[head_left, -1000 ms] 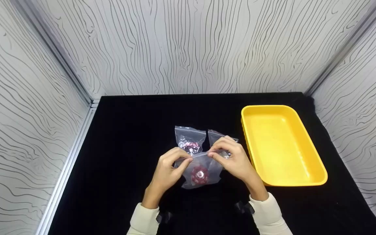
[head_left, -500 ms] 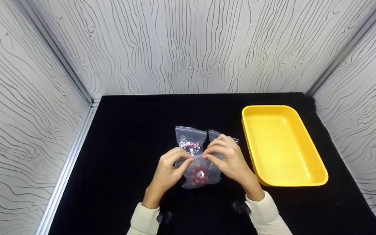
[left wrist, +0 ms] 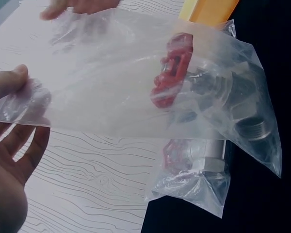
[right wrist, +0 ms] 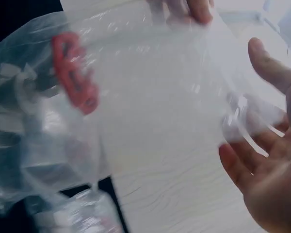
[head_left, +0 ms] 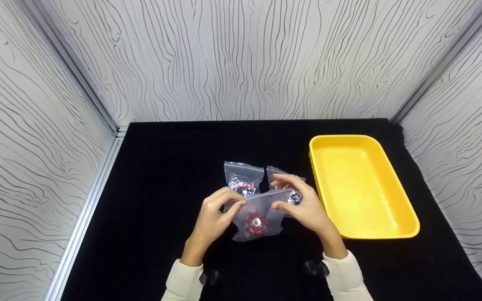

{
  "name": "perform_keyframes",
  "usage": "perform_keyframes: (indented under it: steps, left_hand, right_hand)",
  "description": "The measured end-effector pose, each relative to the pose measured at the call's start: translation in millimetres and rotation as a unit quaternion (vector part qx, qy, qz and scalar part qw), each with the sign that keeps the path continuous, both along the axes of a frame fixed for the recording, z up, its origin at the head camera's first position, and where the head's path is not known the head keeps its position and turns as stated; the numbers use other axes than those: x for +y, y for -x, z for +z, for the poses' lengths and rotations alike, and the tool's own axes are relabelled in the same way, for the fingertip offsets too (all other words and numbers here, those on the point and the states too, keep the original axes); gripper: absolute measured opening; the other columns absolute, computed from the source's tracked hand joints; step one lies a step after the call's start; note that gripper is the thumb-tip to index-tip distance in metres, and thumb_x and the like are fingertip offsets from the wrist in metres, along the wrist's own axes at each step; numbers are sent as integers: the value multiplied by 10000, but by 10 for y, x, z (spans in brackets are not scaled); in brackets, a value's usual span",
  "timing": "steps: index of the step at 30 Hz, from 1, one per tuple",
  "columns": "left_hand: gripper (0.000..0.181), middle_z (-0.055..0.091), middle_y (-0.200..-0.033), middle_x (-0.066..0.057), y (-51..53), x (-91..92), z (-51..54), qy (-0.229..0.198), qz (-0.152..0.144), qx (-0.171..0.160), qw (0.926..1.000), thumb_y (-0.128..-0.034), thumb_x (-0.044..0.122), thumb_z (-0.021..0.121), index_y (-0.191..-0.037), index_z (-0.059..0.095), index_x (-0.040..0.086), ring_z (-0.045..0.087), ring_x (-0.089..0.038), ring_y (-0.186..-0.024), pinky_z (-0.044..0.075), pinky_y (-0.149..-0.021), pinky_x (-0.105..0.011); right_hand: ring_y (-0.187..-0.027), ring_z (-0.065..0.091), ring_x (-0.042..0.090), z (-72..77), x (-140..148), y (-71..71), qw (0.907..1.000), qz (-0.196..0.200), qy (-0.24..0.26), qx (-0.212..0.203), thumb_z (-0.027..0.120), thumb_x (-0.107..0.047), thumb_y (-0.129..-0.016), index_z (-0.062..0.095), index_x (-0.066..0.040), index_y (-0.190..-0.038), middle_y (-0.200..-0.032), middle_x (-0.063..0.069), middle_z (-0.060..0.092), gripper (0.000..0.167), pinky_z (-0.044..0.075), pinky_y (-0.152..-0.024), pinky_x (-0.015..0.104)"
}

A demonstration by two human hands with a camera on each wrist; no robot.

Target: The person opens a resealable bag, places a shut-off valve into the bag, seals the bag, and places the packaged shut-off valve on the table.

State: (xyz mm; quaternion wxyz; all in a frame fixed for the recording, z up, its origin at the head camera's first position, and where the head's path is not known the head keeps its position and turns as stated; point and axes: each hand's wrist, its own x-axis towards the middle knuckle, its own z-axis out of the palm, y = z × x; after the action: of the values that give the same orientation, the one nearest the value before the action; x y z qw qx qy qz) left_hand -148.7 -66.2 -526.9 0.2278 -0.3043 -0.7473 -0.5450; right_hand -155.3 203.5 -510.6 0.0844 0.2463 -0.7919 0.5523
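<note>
A clear zip bag (head_left: 268, 205) stands in front of me, holding a metal valve (left wrist: 245, 99) with a red handwheel (head_left: 255, 223). My left hand (head_left: 215, 214) pinches the bag's upper left corner between thumb and fingers. At the bag's upper right, my right hand (head_left: 306, 207) has its thumb spread well apart from its fingers. In the right wrist view some fingers (right wrist: 237, 165) lie behind the clear film, and the thumb is off it. Behind are two more zip bags: the left one (head_left: 244, 170) shows a pink-red wheel, while my right hand partly hides the right one (head_left: 275, 172).
To the right stands a yellow tray (head_left: 360, 188), close beside my right hand. A black cloth (head_left: 174, 167) covers the table. White panels with wavy lines (head_left: 241, 62) enclose the back and both sides.
My right hand first slid left along the bag's top edge, pinching it, then moved back right and spread its thumb and fingers apart. My left hand has stayed at its corner.
</note>
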Motion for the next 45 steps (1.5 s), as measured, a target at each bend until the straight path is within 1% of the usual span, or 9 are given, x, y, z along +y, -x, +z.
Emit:
perform_keyframes:
  steps: [4, 7, 13, 19, 22, 27, 32, 39, 45]
  left_hand:
    - [97, 763, -978, 7, -10, -12, -28, -31, 139, -358, 9993, -976, 160, 777, -1029, 773, 80, 694, -111, -853, 587, -744, -253]
    - [237, 781, -1044, -9, -12, -14, -63, -182, 165, -647, 9976, -945, 134, 806, -1162, 734, 72, 731, -126, -931, 605, -834, -266]
    - [471, 795, -1105, -36, -51, -37, -242, -465, -138, -1376, 9893, -904, 108, 840, -1321, 639, 21, 757, -131, -981, 613, -920, -304]
    - [717, 735, -1303, -69, -207, -69, -573, 84, -490, -2495, 9671, -851, 263, 903, -1453, 562, 78, 714, -235, -1161, 577, -1061, -398]
    - [822, 676, -1411, -91, -284, -56, -734, 363, -599, -2790, 9577, -821, 292, 934, -1498, 527, 65, 676, -256, -1252, 540, -1130, -411]
    - [876, 588, -1525, -117, -345, 9, -932, 585, -785, -2856, 9533, -819, 258, 945, -1547, 491, 80, 597, -249, -1357, 522, -1160, -403]
    - [804, 584, -1525, -104, -347, 61, -1033, 600, -741, -2927, 9514, -873, 252, 898, -1549, 489, 104, 589, -228, -1361, 544, -1135, -400]
    - [593, 664, -1428, -134, -323, 96, -1071, 601, -474, -2612, 9622, -958, 224, 813, -1479, 564, 86, 646, -239, -1279, 600, -1043, -417]
    - [487, 688, -1400, -103, -324, 114, -1073, 571, -403, -2610, 9628, -980, 237, 788, -1421, 615, 122, 647, -193, -1255, 602, -1019, -380]
  right_hand:
    - [-1231, 665, 132, -246, 69, -67, 9932, 345, 154, -1100, 889, -24, -827, 583, -63, -1470, -1381, 151, 690, 713, 554, -1078, 300]
    - [-1228, 656, 92, -431, 61, -118, 9885, 500, 26, -1429, 885, -62, -851, 557, -25, -1472, -1427, 171, 658, 703, 550, -1073, 293]
    - [-1223, 660, 81, -702, 11, -182, 9895, 677, 293, -1244, 831, -41, -898, 591, -39, -1442, -1353, 192, 709, 594, 504, -1060, 184]
    - [-1253, 631, 54, -846, 0, -219, 9889, 782, 600, -1115, 795, 5, -914, 659, -25, -1357, -1331, 206, 701, 464, 482, -1085, 173]
    - [-1263, 638, 79, -889, -8, -226, 9882, 851, 644, -1102, 785, 15, -919, 662, -45, -1370, -1358, 180, 700, 471, 496, -1078, 194]
    - [-1251, 655, 104, -928, -27, -253, 9876, 867, 469, -1218, 762, -26, -954, 631, -73, -1419, -1390, 143, 695, 485, 521, -1073, 233]
    - [-1207, 671, 77, -950, -44, -284, 9863, 713, 262, -1466, 772, -74, -960, 625, -40, -1418, -1320, 155, 730, 482, 510, -1085, 232]
    - [-1287, 622, 72, -989, -45, -289, 9846, 858, 40, -1522, 773, -91, -965, 587, -101, -1487, -1445, 152, 664, 554, 466, -1125, 242]
    - [-1325, 570, 46, -1031, -72, -292, 9841, 736, -136, -1612, 867, -123, -878, 580, -130, -1503, -1496, 125, 632, 687, 428, -1150, 213]
